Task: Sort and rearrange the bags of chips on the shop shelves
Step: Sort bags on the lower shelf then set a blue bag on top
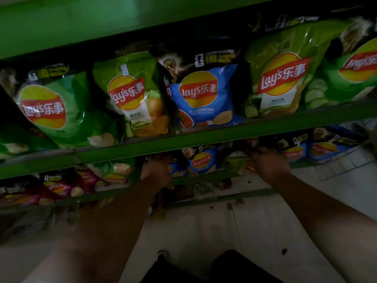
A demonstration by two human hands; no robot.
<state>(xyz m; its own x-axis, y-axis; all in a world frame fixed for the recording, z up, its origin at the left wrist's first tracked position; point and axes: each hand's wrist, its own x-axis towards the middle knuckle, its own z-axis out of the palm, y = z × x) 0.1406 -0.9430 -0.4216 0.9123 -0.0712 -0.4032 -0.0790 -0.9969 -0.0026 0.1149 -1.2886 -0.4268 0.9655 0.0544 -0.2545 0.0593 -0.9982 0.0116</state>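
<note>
Two green shelves hold Lay's chip bags. On the upper shelf a blue bag stands among green bags. Both my hands reach into the lower shelf. My left hand is at the left of a blue bag, with its fingers hidden in the dark under the upper shelf's lip. My right hand has its fingers curled over the top of a green bag lying to the right of that blue bag.
More blue bags fill the lower shelf to the right. Purple bags and a green bag sit to the left. A wire rack juts out at right. A pale tiled floor lies below, with my dark shoes at the bottom.
</note>
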